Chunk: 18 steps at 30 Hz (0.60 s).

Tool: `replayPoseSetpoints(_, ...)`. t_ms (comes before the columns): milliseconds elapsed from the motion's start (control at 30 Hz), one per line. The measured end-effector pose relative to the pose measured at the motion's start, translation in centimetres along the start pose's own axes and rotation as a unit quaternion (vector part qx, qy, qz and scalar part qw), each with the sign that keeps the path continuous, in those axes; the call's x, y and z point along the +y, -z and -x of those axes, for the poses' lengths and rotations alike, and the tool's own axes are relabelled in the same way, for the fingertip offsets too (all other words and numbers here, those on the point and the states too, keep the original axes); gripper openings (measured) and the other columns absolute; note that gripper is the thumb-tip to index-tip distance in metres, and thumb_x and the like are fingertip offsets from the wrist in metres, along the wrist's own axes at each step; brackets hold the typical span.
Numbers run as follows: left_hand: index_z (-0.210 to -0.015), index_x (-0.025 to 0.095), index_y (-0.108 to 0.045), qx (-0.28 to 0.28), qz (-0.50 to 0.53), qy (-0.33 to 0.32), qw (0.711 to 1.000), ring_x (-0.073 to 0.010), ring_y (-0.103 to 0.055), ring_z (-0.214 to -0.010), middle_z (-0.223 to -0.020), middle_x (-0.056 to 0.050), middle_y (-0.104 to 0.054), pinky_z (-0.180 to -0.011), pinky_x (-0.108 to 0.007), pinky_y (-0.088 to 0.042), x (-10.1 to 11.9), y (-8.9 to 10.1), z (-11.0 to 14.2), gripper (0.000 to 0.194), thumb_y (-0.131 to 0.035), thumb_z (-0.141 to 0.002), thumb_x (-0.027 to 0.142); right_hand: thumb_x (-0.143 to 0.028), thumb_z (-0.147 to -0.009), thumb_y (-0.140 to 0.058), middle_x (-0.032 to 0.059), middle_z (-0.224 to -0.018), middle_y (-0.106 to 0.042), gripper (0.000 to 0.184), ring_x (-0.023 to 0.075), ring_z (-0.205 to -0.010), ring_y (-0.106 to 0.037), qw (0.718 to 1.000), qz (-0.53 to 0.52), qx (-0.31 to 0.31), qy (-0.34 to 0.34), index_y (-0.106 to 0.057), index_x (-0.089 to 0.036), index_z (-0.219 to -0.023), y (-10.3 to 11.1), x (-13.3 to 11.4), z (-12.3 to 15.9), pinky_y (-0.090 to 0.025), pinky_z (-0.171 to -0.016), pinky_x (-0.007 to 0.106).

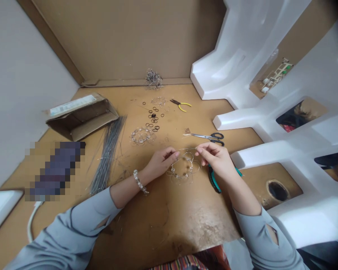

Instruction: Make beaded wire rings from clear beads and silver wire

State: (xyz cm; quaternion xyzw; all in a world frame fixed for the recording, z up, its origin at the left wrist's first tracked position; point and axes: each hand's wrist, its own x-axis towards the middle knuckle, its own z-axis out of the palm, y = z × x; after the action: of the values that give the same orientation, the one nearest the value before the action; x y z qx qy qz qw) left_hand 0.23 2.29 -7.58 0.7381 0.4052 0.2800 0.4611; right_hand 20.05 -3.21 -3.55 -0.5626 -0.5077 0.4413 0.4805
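Note:
Between my two hands runs a thin wire point(187, 149), stretched roughly level above the table. My left hand point(165, 162), with a beaded bracelet point(140, 182) at the wrist, pinches its left end. Thumb and fingers of my right hand point(214, 155) are closed on the other end. Just below lies a ring of clear beads with looped wire point(181, 175); whether the held wire belongs to it I cannot tell. Scissors with dark handles point(210, 137) lie beyond my right hand. Teal-handled pliers point(214, 180) are partly hidden under my right forearm.
A similar beaded wire ring point(141, 135), several small black rings point(154, 116) and yellow-handled pliers point(180, 104) lie farther back. Left are a bundle of straight wires point(108, 155), an open cardboard box point(83, 118) and a blurred-out object point(58, 168). White moulded foam point(253, 150) borders the right side.

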Motion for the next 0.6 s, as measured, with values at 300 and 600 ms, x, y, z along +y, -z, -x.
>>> replayPoseSetpoints(300, -0.069, 0.016, -0.05, -0.014, 0.04, 0.017, 0.999, -0.0075, -0.042, -0.051, -0.055, 0.005, -0.046, -0.05, -0.019, -0.034, -0.2, 0.0, -0.3, 0.031, -0.048, -0.084, 0.044, -0.036, -0.081, -0.057, 0.0011, -0.07, -0.063, 0.019, 0.0083, -0.05, -0.051, 0.989, 0.114, -0.019, 0.092, -0.063, -0.018, -0.08, -0.5, 0.4, 0.3, -0.042, -0.05, 0.022)
replayPoseSetpoints(600, -0.069, 0.017, -0.05, -0.027, 0.047, 0.01, 0.998, -0.0074, -0.044, -0.049, -0.055, 0.006, -0.046, -0.049, -0.019, -0.035, -0.4, -0.2, -0.3, 0.031, -0.048, -0.084, 0.043, -0.024, -0.089, -0.045, 0.0063, -0.092, -0.065, 0.02, 0.0155, -0.086, -0.058, 0.871, 0.375, -0.109, 0.298, -0.064, -0.019, -0.092, -1.3, 0.2, 0.8, -0.046, -0.076, 0.028)
